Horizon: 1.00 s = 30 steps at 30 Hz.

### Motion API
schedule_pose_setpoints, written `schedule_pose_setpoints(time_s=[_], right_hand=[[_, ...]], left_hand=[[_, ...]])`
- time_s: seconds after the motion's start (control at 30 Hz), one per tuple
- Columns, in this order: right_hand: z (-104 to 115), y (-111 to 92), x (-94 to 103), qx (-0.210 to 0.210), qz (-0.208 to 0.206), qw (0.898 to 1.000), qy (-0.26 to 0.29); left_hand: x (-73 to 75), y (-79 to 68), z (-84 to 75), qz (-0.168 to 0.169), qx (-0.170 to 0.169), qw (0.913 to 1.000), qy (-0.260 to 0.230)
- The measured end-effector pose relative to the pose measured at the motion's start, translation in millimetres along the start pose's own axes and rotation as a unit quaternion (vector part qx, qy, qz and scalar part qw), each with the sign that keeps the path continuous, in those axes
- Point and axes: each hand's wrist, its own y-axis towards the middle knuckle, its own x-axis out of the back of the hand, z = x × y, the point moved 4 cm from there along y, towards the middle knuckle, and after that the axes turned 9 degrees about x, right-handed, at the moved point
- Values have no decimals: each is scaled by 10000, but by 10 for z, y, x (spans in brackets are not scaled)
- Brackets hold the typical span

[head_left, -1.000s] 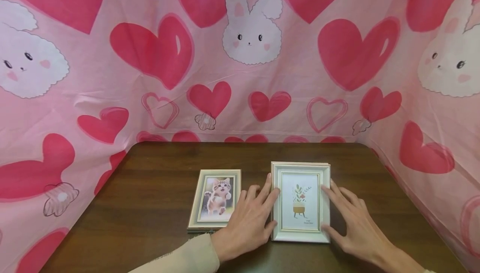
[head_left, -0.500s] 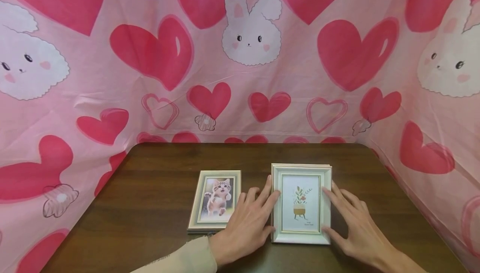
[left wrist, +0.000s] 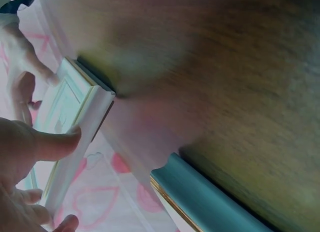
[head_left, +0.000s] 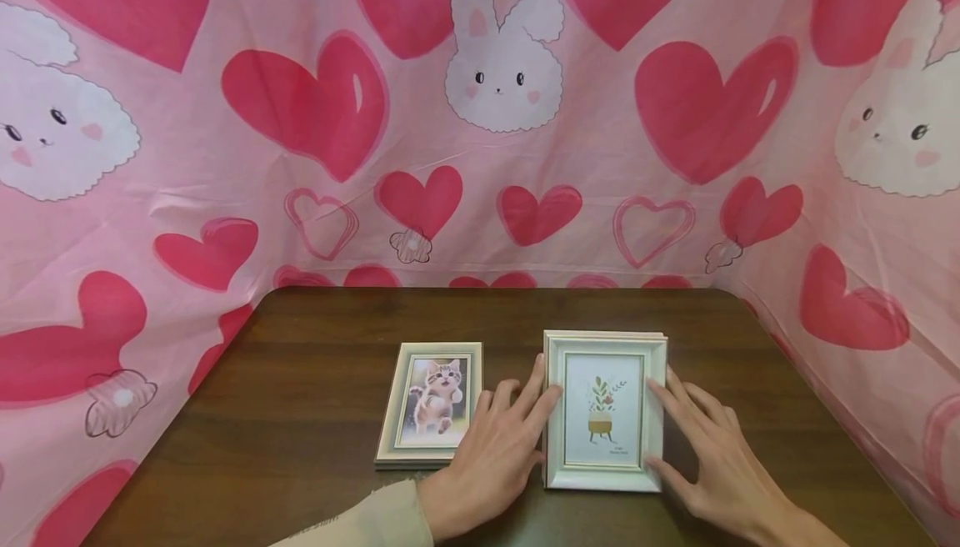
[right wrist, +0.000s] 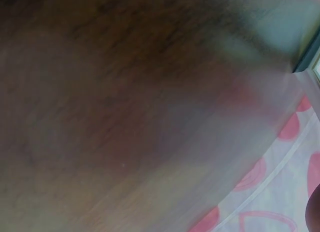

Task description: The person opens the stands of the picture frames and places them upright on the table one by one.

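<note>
A white picture frame point(head_left: 604, 477) with a plant picture faces up between my two hands on the dark table. My left hand point(head_left: 498, 439) holds its left edge; in the left wrist view a thumb lies along its white side. My right hand point(head_left: 716, 447) holds the opposite edge with fingers and thumb. A thin edge shows behind the white frame's top, but whether another frame lies beneath cannot be told. Beside my left hand lies a cream picture frame point(head_left: 389, 414) with a kitten picture, its lower right corner hidden by that hand. The right wrist view barely catches a frame corner.
The brown wooden table point(head_left: 300, 380) has rounded far corners. Pink cloth point(head_left: 592, 155) with hearts and rabbit faces hangs behind it and along both sides.
The white frame has shifted slightly right and looks a little larger, with both hands still at its sides. The left thumb has slipped partly behind its edge. The kitten frame stays put.
</note>
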Motion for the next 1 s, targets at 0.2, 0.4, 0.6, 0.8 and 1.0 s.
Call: schedule_pose_setpoints(time_s=[0.2,0.4,0.6,0.8,1.0], right_hand=[[12,-15,6,-35,-23,10000,36],[25,-20,12,-47,-12,10000,60],[29,-35,-1,-52,-13,10000,29],[26,-22,-2,102,-129,9999,47],[26,-24,-6,199,-166,9996,62]], left_hand=[[11,-3,-7,-66,-68,9999,54],[11,-16,-13,-78,-55,9999,84],[13,-29,-18,-110,-15,9999,76],[23,-33,-6,-71,3,10000,-2],[20,-42,2,-123,25,9999,115]])
